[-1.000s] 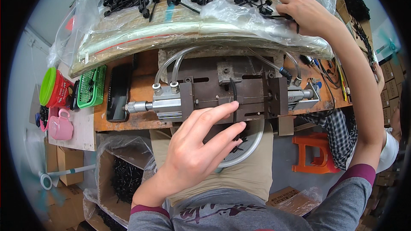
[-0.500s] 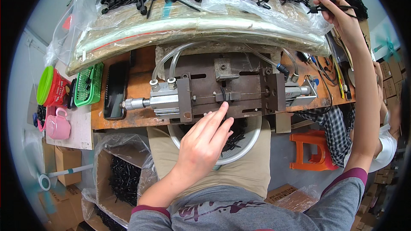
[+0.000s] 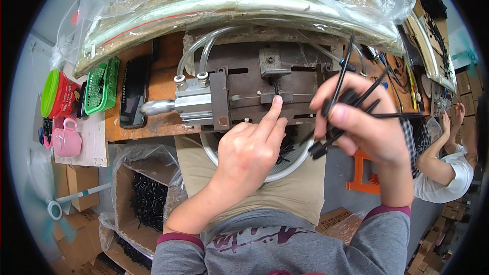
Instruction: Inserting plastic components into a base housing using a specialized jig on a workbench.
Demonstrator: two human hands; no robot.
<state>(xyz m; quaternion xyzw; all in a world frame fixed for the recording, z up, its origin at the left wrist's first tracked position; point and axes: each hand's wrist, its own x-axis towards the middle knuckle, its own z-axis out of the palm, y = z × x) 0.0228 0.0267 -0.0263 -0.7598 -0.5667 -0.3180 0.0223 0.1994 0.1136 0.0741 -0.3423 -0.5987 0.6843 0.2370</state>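
A: State the condition of the right hand [image 3: 372, 127].
B: Fingers are clamped on a bunch of black stemmed parts [image 3: 349, 97], above the desk's [image 3: 116, 128] near edge, partly hiding the right end of the metal fixture [image 3: 244, 79].
A: And the left hand [image 3: 249, 150]?
B: Index finger is extended, its tip at a slim black part [image 3: 275, 88] mid-fixture. Other fingers are bent; whether they grip anything cannot be told.
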